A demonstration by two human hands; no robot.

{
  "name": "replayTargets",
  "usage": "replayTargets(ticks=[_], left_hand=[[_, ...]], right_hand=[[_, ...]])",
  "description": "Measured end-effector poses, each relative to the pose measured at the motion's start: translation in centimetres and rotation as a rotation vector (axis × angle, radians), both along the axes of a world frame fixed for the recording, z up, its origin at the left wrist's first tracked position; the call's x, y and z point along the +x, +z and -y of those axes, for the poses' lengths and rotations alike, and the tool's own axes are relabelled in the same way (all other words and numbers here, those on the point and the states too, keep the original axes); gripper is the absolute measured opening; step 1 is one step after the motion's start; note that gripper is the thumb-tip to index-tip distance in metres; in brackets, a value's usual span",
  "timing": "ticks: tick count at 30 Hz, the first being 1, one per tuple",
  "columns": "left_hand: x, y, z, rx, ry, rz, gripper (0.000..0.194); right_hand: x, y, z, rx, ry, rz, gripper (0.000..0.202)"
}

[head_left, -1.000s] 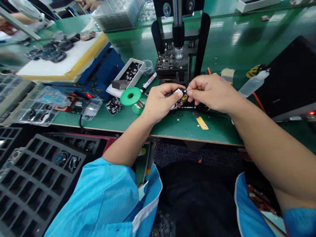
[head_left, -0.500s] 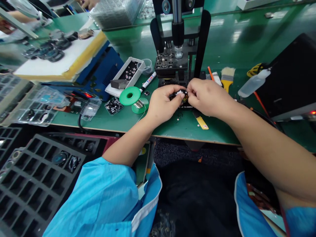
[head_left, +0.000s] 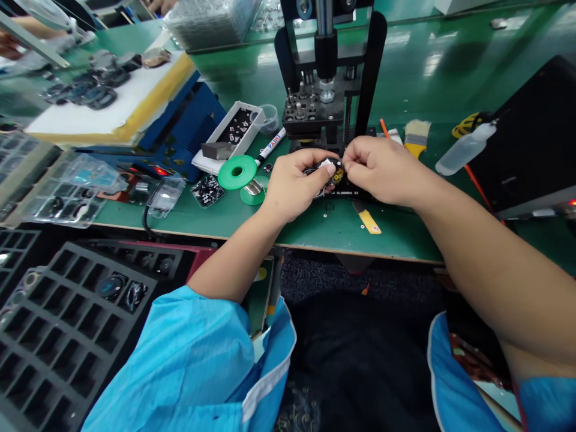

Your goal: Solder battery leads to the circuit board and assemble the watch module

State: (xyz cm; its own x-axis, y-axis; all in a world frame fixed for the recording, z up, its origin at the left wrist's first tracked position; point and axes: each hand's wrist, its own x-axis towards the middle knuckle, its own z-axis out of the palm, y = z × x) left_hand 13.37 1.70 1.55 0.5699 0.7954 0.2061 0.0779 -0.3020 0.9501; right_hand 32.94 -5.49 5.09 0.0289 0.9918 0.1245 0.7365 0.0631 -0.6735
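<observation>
My left hand (head_left: 294, 185) grips a small round black watch body (head_left: 336, 174) between thumb and fingers. Part of its inside shows, with a yellow-gold patch and a white piece near my thumb. My right hand (head_left: 380, 171) is closed in a pinch at the watch body's right edge; whatever lies between those fingertips is too small or hidden to make out. Both hands are just in front of the black hand press (head_left: 326, 90), over the green bench (head_left: 315, 234). A yellow-handled cutter (head_left: 370, 222) lies below my right hand.
Left of my hands are a solder spool (head_left: 237, 172), a paint marker (head_left: 272, 146), a small parts box (head_left: 238, 129) and a blue machine (head_left: 180, 126). To the right are a brush (head_left: 416, 137), a squeeze bottle (head_left: 465, 150) and a black case (head_left: 535, 132). A compartment tray (head_left: 67, 318) is lower left.
The watch body has turned slightly, so more of its yellow-gold inside shows. My right hand has shifted a little up and right, still pinched beside it.
</observation>
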Motion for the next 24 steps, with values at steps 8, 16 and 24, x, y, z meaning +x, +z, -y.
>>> replayTargets(ticks=[8,16,24], left_hand=[[-0.2,0.2,0.0,0.02,0.018,-0.004,0.02],[0.1,0.7,0.4,0.295,0.072,-0.156,0.019],[-0.1,0.6,0.2,0.25,0.05,-0.103,0.017]], right_hand=[[0.4,0.3,0.2,-0.072,0.029,-0.158,0.009],[-0.7,-0.7,0.0,0.051,-0.009,0.19,0.005],[-0.4,-0.6,0.0,0.069,-0.005,0.157,0.008]])
